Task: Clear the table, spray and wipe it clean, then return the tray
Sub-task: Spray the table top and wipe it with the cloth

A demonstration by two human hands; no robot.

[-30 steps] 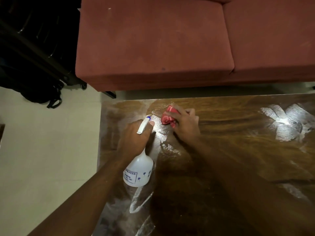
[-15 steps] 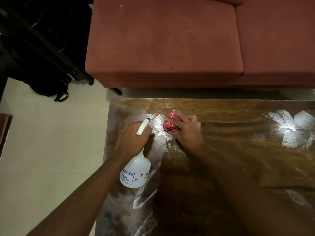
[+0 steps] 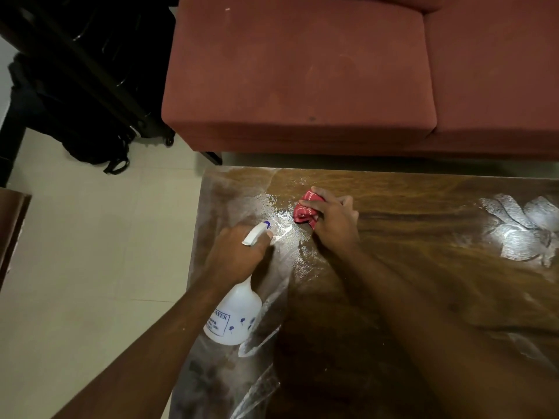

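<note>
My left hand (image 3: 234, 255) grips the neck of a white spray bottle (image 3: 234, 316) with a blue-tipped nozzle, held tilted above the left part of the glossy wooden table (image 3: 423, 282). My right hand (image 3: 335, 220) holds a crumpled red cloth (image 3: 305, 210) pressed on the tabletop near the far left corner. Wet, shiny streaks lie on the wood between the nozzle and the cloth. No tray is in view.
A red sofa (image 3: 302, 71) stands just beyond the table's far edge. A black bag (image 3: 90, 137) and dark furniture sit on the pale tiled floor (image 3: 90, 267) at the upper left. White floral patterns mark the table's right side (image 3: 520, 228).
My right hand with the cloth has shifted slightly on the wet patch near the far left corner. The bottle stays in my left hand in much the same pose.
</note>
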